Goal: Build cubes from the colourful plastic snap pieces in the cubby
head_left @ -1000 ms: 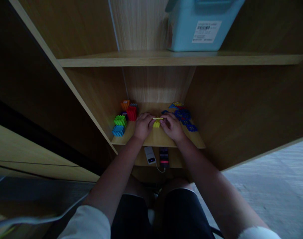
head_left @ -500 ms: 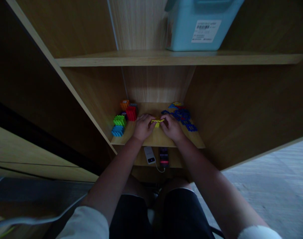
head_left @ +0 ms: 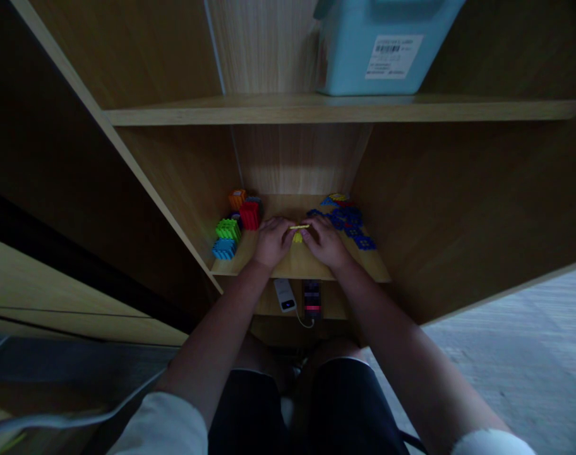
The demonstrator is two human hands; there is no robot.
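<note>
My left hand point(head_left: 270, 241) and my right hand point(head_left: 326, 241) meet in the middle of a low wooden shelf point(head_left: 297, 262). Both pinch a small yellow plastic block piece point(head_left: 298, 231) between their fingertips, just above the shelf board. Built cubes stand to the left of my left hand: green point(head_left: 228, 228), blue point(head_left: 224, 248), red point(head_left: 250, 215) and orange point(head_left: 237, 198). Flat blue tiles point(head_left: 348, 222) lie scattered right of my right hand, with a yellow one at the back.
A light blue storage box point(head_left: 383, 47) with a label stands on the upper shelf point(head_left: 316, 109). Below the low shelf lie a white device with a cable point(head_left: 285, 295) and a dark phone point(head_left: 311, 299). My knees in dark shorts are underneath.
The yellow piece was tilted and lower half a second ago; now its top strip lies level between my fingertips again. Both hands stayed in place.
</note>
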